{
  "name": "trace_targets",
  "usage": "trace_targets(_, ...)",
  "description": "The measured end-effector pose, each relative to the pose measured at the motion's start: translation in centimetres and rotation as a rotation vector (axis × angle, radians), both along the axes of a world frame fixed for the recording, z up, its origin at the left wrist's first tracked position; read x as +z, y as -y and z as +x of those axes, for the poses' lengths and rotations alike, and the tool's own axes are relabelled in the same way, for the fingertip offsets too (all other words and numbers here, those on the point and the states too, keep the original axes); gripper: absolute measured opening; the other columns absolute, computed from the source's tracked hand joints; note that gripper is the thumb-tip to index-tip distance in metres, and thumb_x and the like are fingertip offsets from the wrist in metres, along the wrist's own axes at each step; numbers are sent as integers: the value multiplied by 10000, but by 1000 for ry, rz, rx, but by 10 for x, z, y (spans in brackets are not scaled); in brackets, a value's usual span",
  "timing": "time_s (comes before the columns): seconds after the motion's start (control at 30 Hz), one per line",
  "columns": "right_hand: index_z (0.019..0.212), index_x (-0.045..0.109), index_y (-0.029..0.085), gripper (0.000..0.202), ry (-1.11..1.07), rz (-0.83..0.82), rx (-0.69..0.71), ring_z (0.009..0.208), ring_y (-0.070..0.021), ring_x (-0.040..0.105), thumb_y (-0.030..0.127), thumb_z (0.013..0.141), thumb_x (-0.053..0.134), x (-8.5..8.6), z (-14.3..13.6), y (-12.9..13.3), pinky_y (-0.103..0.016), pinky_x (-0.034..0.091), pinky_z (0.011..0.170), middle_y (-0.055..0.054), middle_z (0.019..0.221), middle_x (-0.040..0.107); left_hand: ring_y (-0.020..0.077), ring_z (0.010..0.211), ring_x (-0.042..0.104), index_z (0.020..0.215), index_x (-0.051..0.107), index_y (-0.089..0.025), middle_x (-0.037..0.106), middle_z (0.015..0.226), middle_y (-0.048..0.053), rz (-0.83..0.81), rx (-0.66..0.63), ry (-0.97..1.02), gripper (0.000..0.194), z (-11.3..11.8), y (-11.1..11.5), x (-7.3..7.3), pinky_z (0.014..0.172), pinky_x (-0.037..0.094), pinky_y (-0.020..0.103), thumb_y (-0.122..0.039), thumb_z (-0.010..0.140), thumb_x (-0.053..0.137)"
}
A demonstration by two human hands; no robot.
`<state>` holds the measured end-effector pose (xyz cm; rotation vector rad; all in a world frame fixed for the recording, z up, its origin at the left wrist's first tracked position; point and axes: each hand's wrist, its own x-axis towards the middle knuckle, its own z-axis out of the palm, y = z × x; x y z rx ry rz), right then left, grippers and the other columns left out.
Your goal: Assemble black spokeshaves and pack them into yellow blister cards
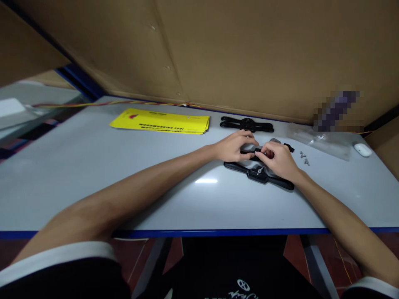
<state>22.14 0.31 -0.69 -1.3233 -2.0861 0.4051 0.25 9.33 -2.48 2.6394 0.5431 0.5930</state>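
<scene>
Both hands meet over a black spokeshave [256, 158] on the table, and they hide much of it. My left hand [231, 146] curls its thumb and fingers around the spokeshave's left side, near a grey metal plate [256, 148]. From the right, my right hand [281, 160] pinches at the middle of the tool; what lies between its fingertips is too small to make out. Just in front lies another black spokeshave [259, 173] with a silver screw at its centre. Right of the hands are a small black part [289, 148] and a few silver thumbscrews [305, 158].
Black spokeshaves [247, 124] lie together at the back. Yellow printed cards [162, 121] are stacked to their left. A clear plastic bag [326, 142] and a white rounded object [362, 150] are at the right. Red and yellow wires [134, 102] run along the back panel.
</scene>
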Motion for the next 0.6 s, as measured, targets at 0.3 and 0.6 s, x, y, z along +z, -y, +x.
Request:
trace_targets(0.3, 792, 620, 215, 195, 52, -7, 49, 670, -157, 496, 319, 957, 631, -1, 2, 2, -321, 379, 691, 0, 747, 593, 297, 1116, 636, 1261, 747, -168, 682, 1196, 145, -4, -27, 1, 517, -2, -1, 0, 1058, 489, 456, -526, 1047, 440)
trace_targets(0.6, 993, 626, 235, 133, 32, -33, 42, 618, -146, 462, 251, 877, 689, 2, 4, 3, -306, 371, 668, 53, 706, 519, 297, 1104, 633, 1255, 756, -174, 678, 1164, 146, -4, -7, -3, 590, -1, -2, -1, 1030, 480, 443, -604, 1056, 405)
